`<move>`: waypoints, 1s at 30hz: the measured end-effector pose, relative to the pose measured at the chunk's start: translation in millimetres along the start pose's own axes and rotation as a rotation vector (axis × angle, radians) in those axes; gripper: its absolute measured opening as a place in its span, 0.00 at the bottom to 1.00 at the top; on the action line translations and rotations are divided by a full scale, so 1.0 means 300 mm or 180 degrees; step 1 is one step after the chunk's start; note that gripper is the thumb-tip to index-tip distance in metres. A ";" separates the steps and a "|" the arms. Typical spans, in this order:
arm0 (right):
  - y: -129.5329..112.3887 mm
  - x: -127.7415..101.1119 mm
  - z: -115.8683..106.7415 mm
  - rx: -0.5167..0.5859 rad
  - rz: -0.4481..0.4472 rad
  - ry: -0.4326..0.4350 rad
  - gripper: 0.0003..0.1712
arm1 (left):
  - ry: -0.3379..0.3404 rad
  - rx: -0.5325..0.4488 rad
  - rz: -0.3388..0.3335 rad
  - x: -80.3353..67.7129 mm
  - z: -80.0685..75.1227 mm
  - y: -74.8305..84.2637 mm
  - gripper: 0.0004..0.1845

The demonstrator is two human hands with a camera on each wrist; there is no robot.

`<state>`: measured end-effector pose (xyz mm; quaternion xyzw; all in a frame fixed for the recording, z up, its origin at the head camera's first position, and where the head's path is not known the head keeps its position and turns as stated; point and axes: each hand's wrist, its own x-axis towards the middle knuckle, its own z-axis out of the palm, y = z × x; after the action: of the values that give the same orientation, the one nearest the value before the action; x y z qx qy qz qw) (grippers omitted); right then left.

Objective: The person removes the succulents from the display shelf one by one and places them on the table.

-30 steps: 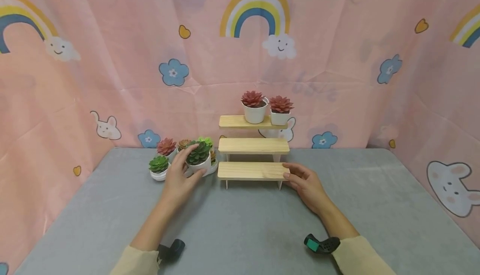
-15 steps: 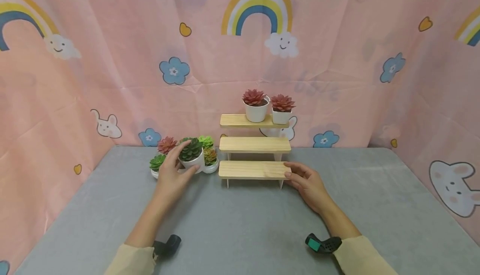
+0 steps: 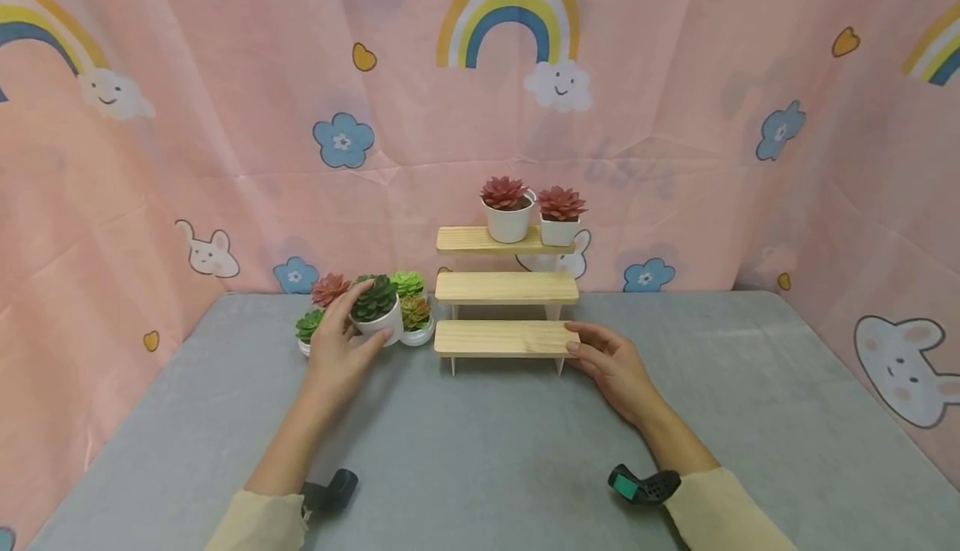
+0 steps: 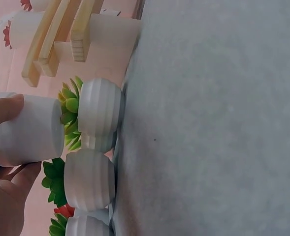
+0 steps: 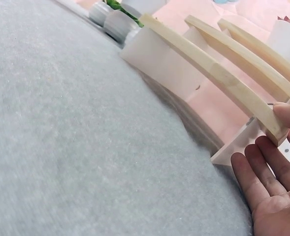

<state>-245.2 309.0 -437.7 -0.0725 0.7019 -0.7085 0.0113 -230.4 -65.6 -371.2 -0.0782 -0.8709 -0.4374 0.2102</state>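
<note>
In the head view my left hand [image 3: 337, 351] grips a dark green potted succulent [image 3: 377, 330] by its white pot, thumb at the near side and fingers round the back. The left wrist view shows this white pot [image 4: 34, 130] raised off the table, above the other pots. To its right stands a three-tier wooden display shelf [image 3: 495, 338] on white supports. My right hand [image 3: 615, 368] holds the right end of the lowest board [image 5: 263, 108], thumb on top and fingertips underneath beside the white support [image 5: 241, 140]. Two red succulents [image 3: 506, 213] in white pots stand on the top tier.
Several small potted succulents cluster left of the shelf, among them a yellow-green one [image 3: 416, 318], a bright green one [image 3: 408, 283], a red one [image 3: 328, 288] and a green one [image 3: 307, 328]. A pink patterned curtain [image 3: 660, 201] hangs behind the grey table [image 3: 480, 451].
My left hand has moved a little left with the dark green succulent, uncovering more of the yellow-green one. My right hand stays on the lowest board.
</note>
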 end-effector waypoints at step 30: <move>-0.003 0.000 0.004 0.0001 -0.0014 0.0022 0.31 | -0.0050 -0.0030 -0.0005 0.004 -0.017 -0.030 0.40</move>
<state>-244.9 307.9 -436.7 -0.0716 0.7016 -0.7089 0.0073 -232.8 -75.2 -374.5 -0.0819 -0.8705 -0.4410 0.2027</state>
